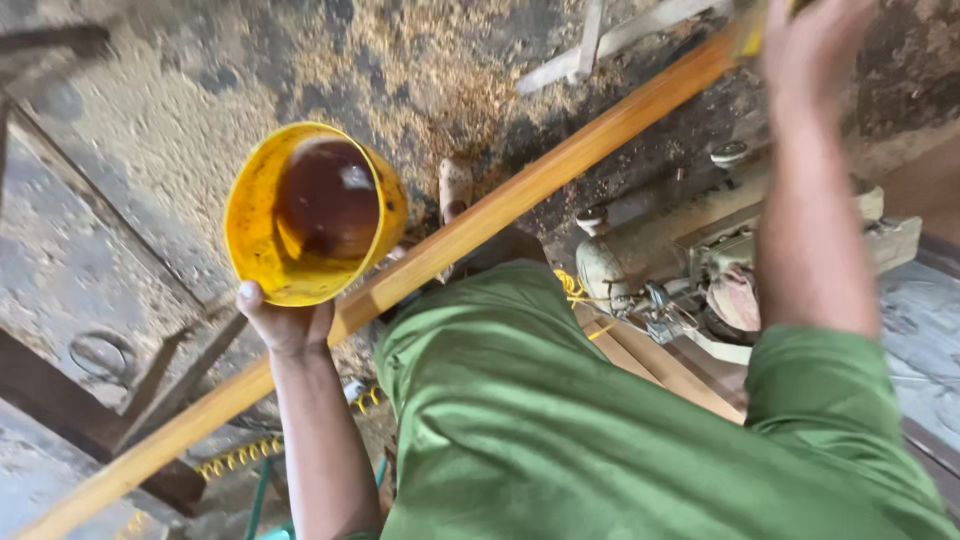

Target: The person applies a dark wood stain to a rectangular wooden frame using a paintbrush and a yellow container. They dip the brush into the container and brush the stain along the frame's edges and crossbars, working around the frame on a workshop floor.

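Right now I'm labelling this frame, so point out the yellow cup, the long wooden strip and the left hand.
yellow cup (262, 262): head view, on its inner yellow wall.
long wooden strip (560, 165): head view, on its lit top face.
left hand (285, 322): head view, on the palm under the cup.

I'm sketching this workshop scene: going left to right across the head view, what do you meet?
Yellow cup of brown liquid held by the left hand → foot → grey machine → right hand at the long wooden strip's upper end.

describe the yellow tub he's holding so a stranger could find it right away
Start at the long wooden strip running diagonally across the view. Just above its lower half, the left hand holds a yellow tub. It alone is round, bright yellow and holds dark brown liquid.
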